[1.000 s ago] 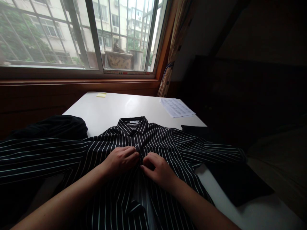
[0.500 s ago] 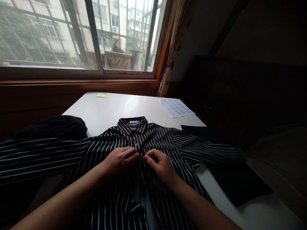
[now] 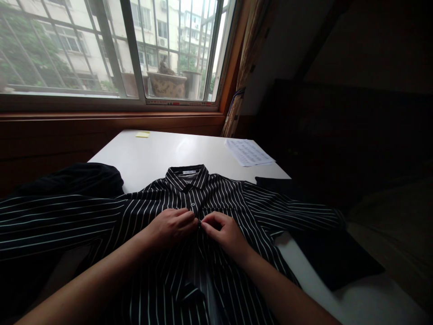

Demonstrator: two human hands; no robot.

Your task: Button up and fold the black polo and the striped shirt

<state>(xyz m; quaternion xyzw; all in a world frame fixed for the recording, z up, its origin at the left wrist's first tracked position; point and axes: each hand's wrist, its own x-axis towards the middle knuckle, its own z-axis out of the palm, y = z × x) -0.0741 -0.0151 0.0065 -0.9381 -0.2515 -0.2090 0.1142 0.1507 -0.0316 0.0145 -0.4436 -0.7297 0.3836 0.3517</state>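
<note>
A black shirt with white stripes [image 3: 223, 192] lies spread on the table, collar at the far end and sleeves out to both sides. At its front placket, my left hand [image 3: 174, 226] is closed with the fingertips on the cloth edge. My right hand [image 3: 223, 232] pinches the placket just beside it, thumb and forefinger together. A small round button [image 3: 192, 204] shows above the hands, below the collar. Lower down, the shirt front parts, and one edge is folded over. Whatever lies right between the fingertips is too small to make out.
Dark bundled cloth [image 3: 77, 178] lies at the left, and a flat dark cloth [image 3: 338, 259] at the right under the sleeve. Printed sheets [image 3: 248, 152] and a yellow sticky note [image 3: 142, 134] rest on the white table [image 3: 176, 146]. Behind stands a barred window [image 3: 111, 49] with a tied curtain [image 3: 238, 85].
My right hand has shifted slightly left, and its fingertips have closed in toward my left hand's. My left fingertips have edged a little to the right. The shirt lies as before.
</note>
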